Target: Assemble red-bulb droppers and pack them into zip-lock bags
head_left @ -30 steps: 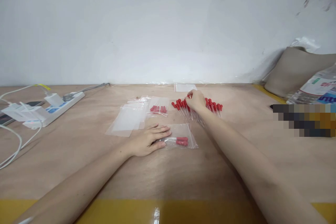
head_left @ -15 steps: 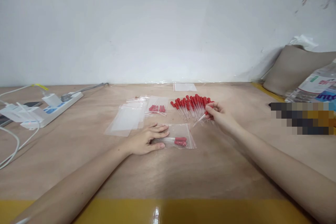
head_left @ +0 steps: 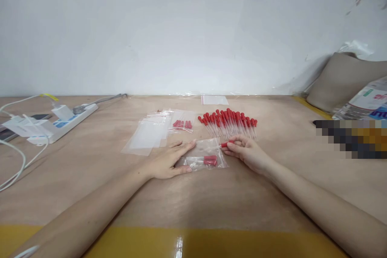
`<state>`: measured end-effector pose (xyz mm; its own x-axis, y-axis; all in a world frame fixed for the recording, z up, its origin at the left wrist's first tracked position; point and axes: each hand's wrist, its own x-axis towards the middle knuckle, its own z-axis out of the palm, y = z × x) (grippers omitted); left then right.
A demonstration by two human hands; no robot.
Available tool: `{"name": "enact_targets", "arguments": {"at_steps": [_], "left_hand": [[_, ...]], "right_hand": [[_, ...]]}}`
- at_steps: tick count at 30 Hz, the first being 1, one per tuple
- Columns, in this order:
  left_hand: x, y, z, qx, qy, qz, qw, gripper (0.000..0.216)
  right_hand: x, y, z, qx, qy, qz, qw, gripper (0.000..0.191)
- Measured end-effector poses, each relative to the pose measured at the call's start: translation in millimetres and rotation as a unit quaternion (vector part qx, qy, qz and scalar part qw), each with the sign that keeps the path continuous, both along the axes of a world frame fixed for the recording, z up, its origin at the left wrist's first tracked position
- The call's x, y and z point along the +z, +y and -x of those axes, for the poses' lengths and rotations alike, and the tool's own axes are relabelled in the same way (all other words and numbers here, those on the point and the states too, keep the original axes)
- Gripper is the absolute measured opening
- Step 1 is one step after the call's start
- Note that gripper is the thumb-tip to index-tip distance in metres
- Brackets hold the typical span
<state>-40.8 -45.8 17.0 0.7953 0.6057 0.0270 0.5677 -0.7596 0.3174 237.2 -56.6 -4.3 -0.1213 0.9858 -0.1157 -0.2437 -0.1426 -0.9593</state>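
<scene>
My left hand (head_left: 171,161) lies on the left edge of a small clear zip bag (head_left: 205,155) and lifts its top flap; the bag holds red-capped droppers. My right hand (head_left: 246,153) pinches a single red-capped dropper (head_left: 225,144) at the bag's right opening, tip pointing into it. Just behind lies a fanned pile of red-capped droppers (head_left: 228,123). Left of the pile is a filled bag (head_left: 183,123) and a stack of empty clear bags (head_left: 148,137).
A white power strip with chargers and cables (head_left: 51,125) sits at the far left. One more flat bag (head_left: 214,99) lies by the wall. A beige pouch (head_left: 344,78) and a plastic bottle (head_left: 367,102) stand at the right. A yellow strip (head_left: 181,244) edges the table's front.
My right hand took one dropper from the pile, swung out to the right, then came back left and brought it to the bag's opening. My left hand raised the bag's flap.
</scene>
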Motion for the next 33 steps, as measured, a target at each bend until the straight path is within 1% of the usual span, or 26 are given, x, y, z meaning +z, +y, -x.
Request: {"name": "enact_targets", "arguments": {"at_steps": [2,3,6,8,9,12,17,19,21,23,26,29,31,33], "left_hand": [[-0.6,0,0,-0.001,-0.002,-0.002,1.000,0.071],[-0.6,0,0,-0.002,0.000,-0.002,1.000,0.070],[1.0,0,-1,0.000,0.013,0.001,1.000,0.072],[2.6,-1,-1,0.002,0.022,0.004,1.000,0.074],[3.3,-1,-1,0.002,0.023,0.004,1.000,0.075],[4.4,-2,-2,0.000,0.021,0.003,1.000,0.074],[3.8,-2,-2,-0.001,0.011,0.008,1.000,0.074],[3.1,-2,-1,-0.002,0.005,0.007,1.000,0.074],[2.0,-1,-1,0.000,-0.001,0.009,1.000,0.071],[0.8,0,0,0.008,-0.011,0.019,1.000,0.060],[-0.8,3,-1,0.007,-0.028,0.030,0.999,0.046],[-1.6,5,-1,-0.013,-0.028,0.026,0.999,0.042],[-2.1,4,-1,-0.019,-0.026,0.023,0.999,0.043],[-2.7,3,-1,-0.013,-0.038,0.019,0.999,0.044]], "right_hand": [[-2.3,1,3,0.046,-0.060,-0.031,0.997,0.028],[-4.0,2,5,0.051,-0.100,-0.051,0.992,0.027],[-9.4,9,11,0.016,-0.213,-0.124,0.969,0.023],[-11.8,11,15,-0.012,-0.258,-0.163,0.952,0.019],[-12.3,11,18,-0.015,-0.268,-0.173,0.948,0.018],[-11.6,7,22,-0.003,-0.258,-0.177,0.950,0.020],[-9.7,1,22,0.021,-0.196,-0.165,0.966,0.034],[-10.0,2,21,0.037,-0.194,-0.156,0.968,0.033],[-10.5,3,20,0.043,-0.204,-0.152,0.966,0.028],[-10.5,4,18,0.044,-0.211,-0.156,0.964,0.025],[-9.0,2,17,0.061,-0.200,-0.165,0.964,0.031],[-7.3,-3,17,0.094,-0.191,-0.171,0.962,0.035],[-6.7,-4,16,0.107,-0.211,-0.185,0.954,0.034],[-5.0,-1,12,0.088,-0.261,-0.217,0.937,0.032]]}}
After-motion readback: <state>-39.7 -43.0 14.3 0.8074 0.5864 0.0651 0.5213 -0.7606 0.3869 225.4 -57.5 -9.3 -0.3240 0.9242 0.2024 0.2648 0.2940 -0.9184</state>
